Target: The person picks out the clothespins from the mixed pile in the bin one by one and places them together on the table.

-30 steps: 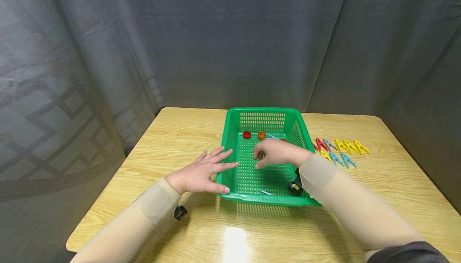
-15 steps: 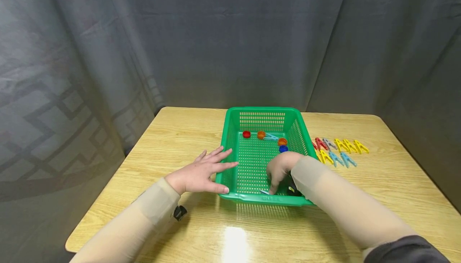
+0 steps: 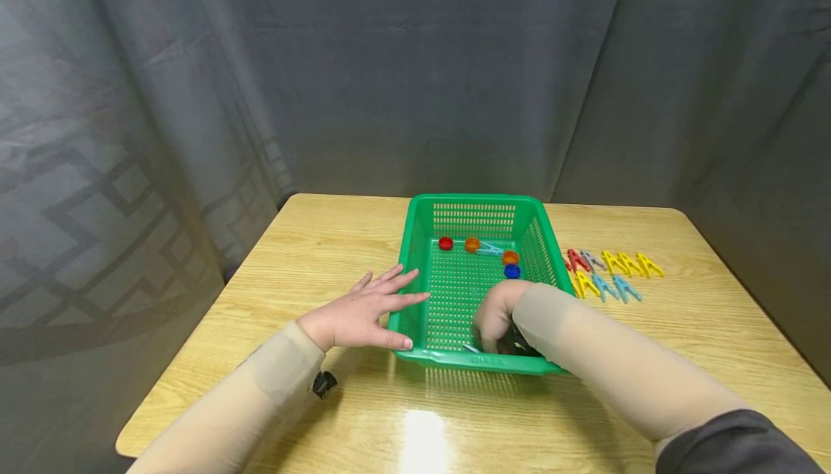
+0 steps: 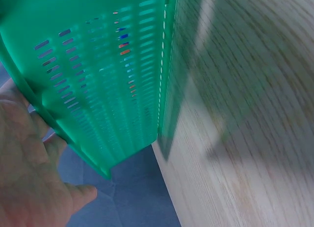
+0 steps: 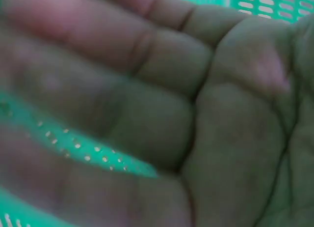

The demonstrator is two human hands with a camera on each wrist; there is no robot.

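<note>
My left hand [image 3: 366, 312] rests with spread fingers over the left rim of a green plastic basket [image 3: 493, 360]. In the left wrist view its fingers lie along the basket's rim. My right hand [image 3: 496, 314] is down inside the basket at the front, with fingers pointing down. Its fingers look fairly straight in the right wrist view, where no held thing shows; the fingertips are hidden. A light blue clothespin [image 3: 470, 348], mostly hidden by the front wall, lies beside these fingers. Another light blue clothespin [image 3: 490, 249] lies toward the back of the basket.
Bottle caps lie in the basket: a red cap [image 3: 445, 243], orange caps [image 3: 472, 244] and a blue cap [image 3: 512, 271]. Right of the basket, several clothespins lie in rows, among them a yellow clothespin [image 3: 650, 265] and a blue clothespin [image 3: 626, 288]. A grey curtain [image 3: 415, 99] hangs behind the table.
My right hand has moved from mid-basket down to the front wall, uncovering the blue cap. The front clothespin has shifted slightly left. My left hand has stayed in place.
</note>
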